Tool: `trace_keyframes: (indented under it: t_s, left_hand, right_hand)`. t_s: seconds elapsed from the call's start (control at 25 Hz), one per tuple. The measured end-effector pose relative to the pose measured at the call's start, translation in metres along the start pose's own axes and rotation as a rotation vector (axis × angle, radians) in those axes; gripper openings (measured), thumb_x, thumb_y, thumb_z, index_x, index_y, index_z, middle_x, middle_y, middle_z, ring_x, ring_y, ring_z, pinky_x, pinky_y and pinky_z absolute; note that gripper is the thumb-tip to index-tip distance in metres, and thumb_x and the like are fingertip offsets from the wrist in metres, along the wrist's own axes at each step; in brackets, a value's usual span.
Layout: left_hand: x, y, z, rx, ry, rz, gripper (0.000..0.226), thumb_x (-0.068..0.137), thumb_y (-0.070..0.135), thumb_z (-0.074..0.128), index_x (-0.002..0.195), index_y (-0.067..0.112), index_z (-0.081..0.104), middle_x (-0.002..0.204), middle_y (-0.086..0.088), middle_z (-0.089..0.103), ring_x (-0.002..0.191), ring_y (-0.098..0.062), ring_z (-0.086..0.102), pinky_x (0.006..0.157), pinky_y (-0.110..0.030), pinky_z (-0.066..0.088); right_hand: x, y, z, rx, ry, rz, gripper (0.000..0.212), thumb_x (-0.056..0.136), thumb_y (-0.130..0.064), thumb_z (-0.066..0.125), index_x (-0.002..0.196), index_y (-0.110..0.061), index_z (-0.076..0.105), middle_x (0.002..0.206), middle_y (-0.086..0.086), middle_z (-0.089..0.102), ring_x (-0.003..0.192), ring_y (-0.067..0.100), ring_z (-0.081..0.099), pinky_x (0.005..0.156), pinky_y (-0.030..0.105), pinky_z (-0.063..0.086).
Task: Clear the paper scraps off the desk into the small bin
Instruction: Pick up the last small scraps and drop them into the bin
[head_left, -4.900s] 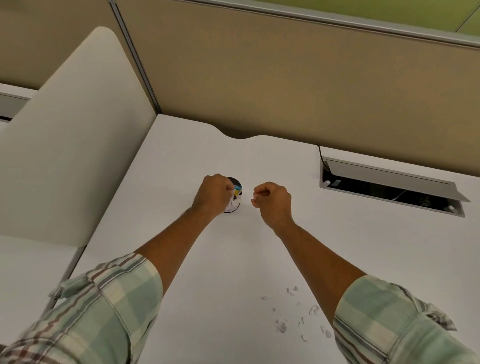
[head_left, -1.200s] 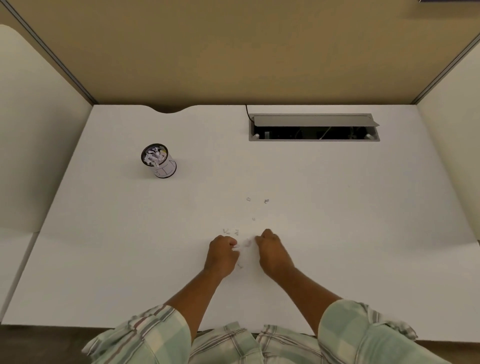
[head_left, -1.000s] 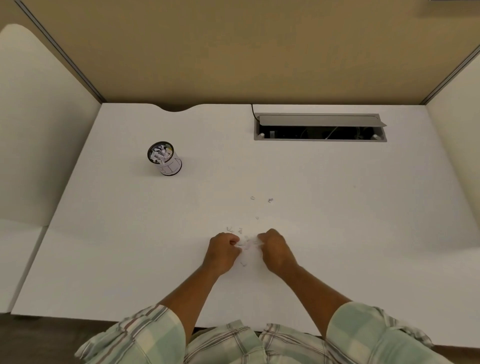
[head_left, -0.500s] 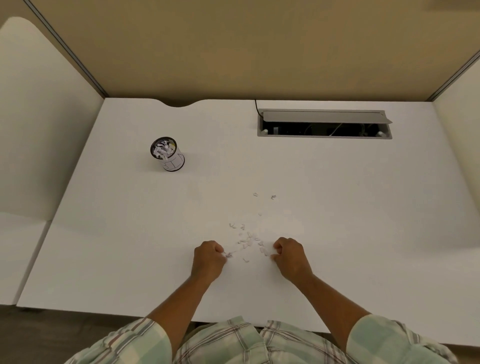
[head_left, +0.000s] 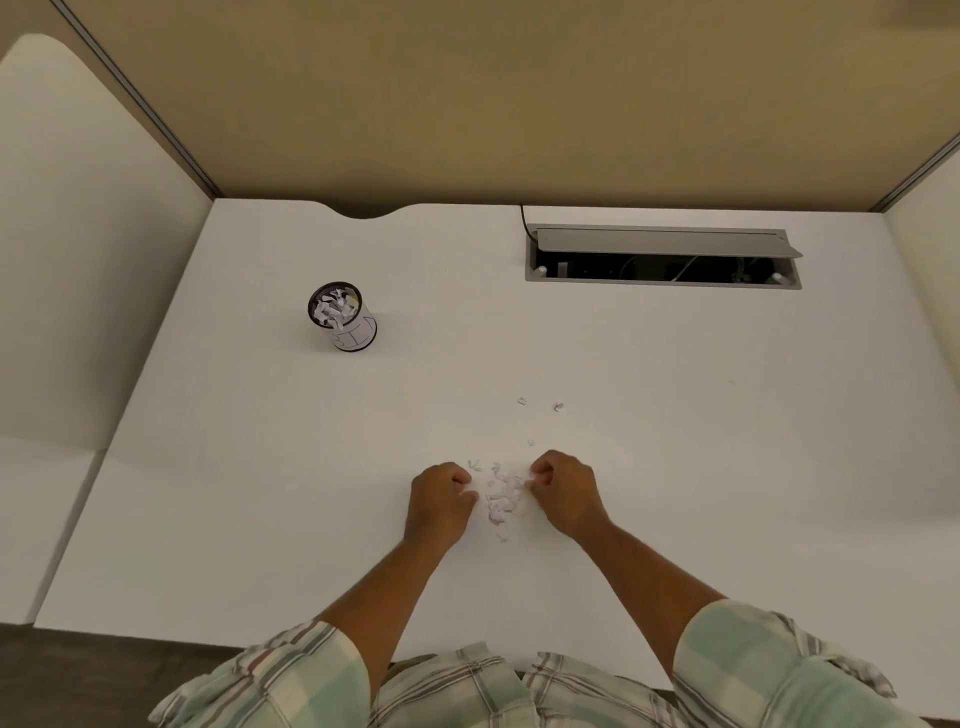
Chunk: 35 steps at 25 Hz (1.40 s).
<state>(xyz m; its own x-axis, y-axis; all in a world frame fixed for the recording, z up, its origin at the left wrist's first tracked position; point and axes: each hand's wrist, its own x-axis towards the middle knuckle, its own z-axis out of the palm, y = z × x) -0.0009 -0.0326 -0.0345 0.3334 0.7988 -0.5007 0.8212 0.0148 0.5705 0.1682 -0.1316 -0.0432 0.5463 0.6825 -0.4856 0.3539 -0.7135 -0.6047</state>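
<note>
Scraps (head_left: 503, 498) lie heaped on desk (head_left: 260, 467) between left hand (head_left: 440, 500) and right hand (head_left: 563, 491), both with fingers curled into loose fists; whether either pinches paper, cannot tell. Bin (head_left: 343, 318) stands well apart, far left, holding paper.

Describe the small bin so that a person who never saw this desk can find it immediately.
On the white desk, look at the far left part, left of the open cable hatch. There stands the small bin, a dark mesh cylinder with a white handwritten label. It is the only upright container, already holding paper scraps.
</note>
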Motion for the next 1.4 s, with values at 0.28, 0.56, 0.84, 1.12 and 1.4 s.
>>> trace_keyframes:
  t_s: [0.28, 0.56, 0.84, 1.12, 1.4]
  left_hand:
    - [0.031, 0.007, -0.001, 0.074, -0.018, 0.063, 0.043, 0.088, 0.022, 0.076, 0.128, 0.011, 0.063, 0.127, -0.006, 0.059, 0.114, -0.023, 0.063, 0.104, -0.037, 0.052]
    - [0.048, 0.019, 0.008, 0.094, -0.061, 0.104, 0.053, 0.088, 0.033, 0.077, 0.134, 0.012, 0.062, 0.131, -0.005, 0.059, 0.119, -0.022, 0.06, 0.108, -0.031, 0.049]
    - [0.029, 0.01, 0.019, 0.207, -0.156, 0.269, 0.055, 0.092, 0.046, 0.068, 0.137, 0.015, 0.058, 0.129, -0.001, 0.054, 0.122, -0.019, 0.052, 0.1, -0.023, 0.045]
    - [-0.006, -0.011, 0.028, 0.322, -0.281, 0.334, 0.09, 0.074, 0.06, 0.081, 0.147, 0.018, 0.048, 0.136, 0.002, 0.046, 0.124, -0.016, 0.045, 0.107, -0.028, 0.045]
    - [-0.019, -0.027, 0.038, 0.388, -0.215, 0.396, 0.043, 0.087, 0.022, 0.078, 0.126, 0.015, 0.061, 0.118, 0.0, 0.053, 0.104, -0.011, 0.051, 0.082, -0.008, 0.043]
  right_hand:
    - [0.08, -0.014, -0.049, -0.21, 0.175, 0.004, 0.029, 0.102, -0.02, 0.051, 0.128, -0.009, 0.06, 0.126, 0.015, 0.053, 0.116, 0.031, 0.059, 0.097, 0.037, 0.052]
    - [0.096, -0.04, -0.028, -0.598, -0.051, -0.316, 0.035, 0.102, -0.01, 0.043, 0.135, -0.009, 0.053, 0.128, 0.013, 0.044, 0.115, 0.029, 0.048, 0.09, 0.041, 0.056]
    - [0.051, -0.016, -0.008, -0.735, -0.07, -0.471, 0.029, 0.092, 0.001, 0.055, 0.119, -0.008, 0.058, 0.117, 0.01, 0.051, 0.1, 0.025, 0.052, 0.072, 0.028, 0.049]
    - [0.003, 0.014, 0.012, -0.659, -0.243, -0.514, 0.029, 0.099, -0.02, 0.058, 0.127, -0.012, 0.056, 0.123, 0.006, 0.049, 0.107, 0.024, 0.052, 0.084, 0.034, 0.054]
    - [-0.018, 0.011, 0.022, -0.629, -0.241, -0.473, 0.045, 0.086, -0.019, 0.076, 0.126, -0.013, 0.055, 0.118, 0.008, 0.049, 0.103, 0.024, 0.053, 0.075, 0.034, 0.055]
